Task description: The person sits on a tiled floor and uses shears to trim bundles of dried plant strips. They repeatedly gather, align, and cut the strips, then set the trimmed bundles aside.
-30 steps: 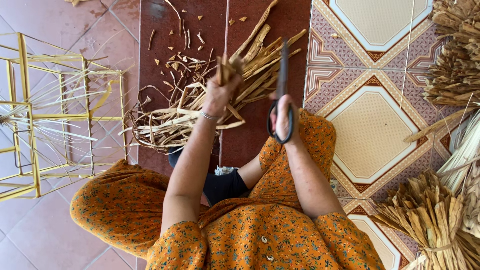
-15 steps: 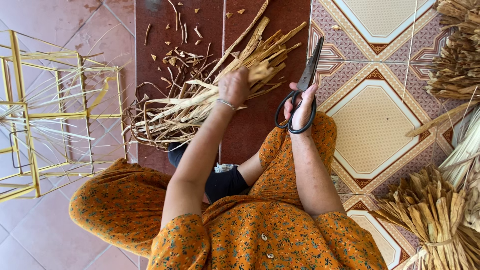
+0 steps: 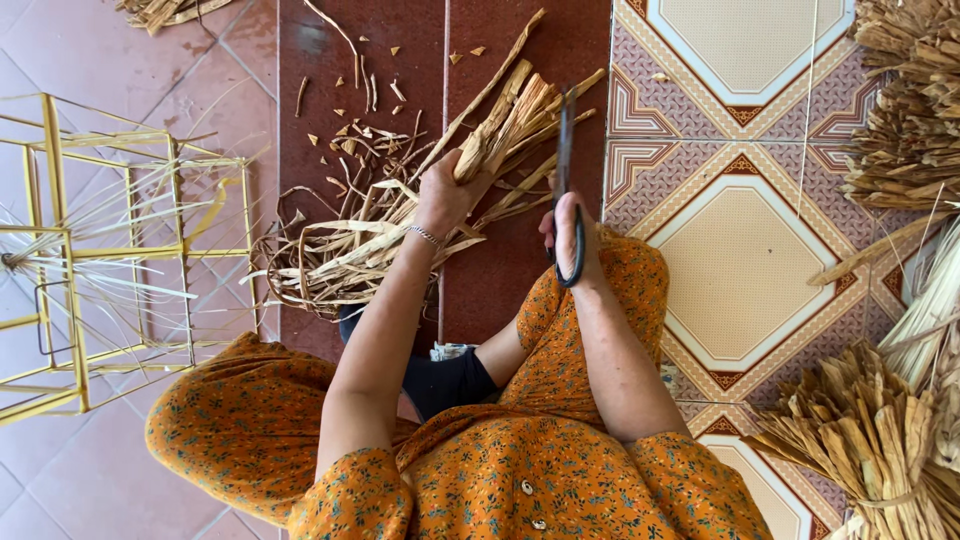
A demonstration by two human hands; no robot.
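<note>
Left hand [image 3: 443, 196] is closed around a bundle of dried straw-coloured strips [image 3: 500, 125], gripped partway along so that the cut ends fan out beyond the fingers toward the top of the view. Right hand [image 3: 572, 235] is wrapped through the black handle loops of a pair of scissors [image 3: 565, 160], whose blades are seen pointing away from the body and lying just beside the bundle; whether the blades are parted cannot be told, since they are viewed edge-on.

A loose heap of curled strips [image 3: 330, 255] is spread on the dark red floor [image 3: 520, 290] under the left forearm, and small clippings [image 3: 350, 135] are scattered beyond it. A yellow wire frame [image 3: 60, 240] is set to the left on paler tiles. Tied sheaves of the same dried material [image 3: 870, 440] are piled at the right on patterned tiles [image 3: 740, 250] and are cut off by the edge. The knees are covered by an orange flowered garment [image 3: 560, 480], by which the floor nearest the body is hidden.
</note>
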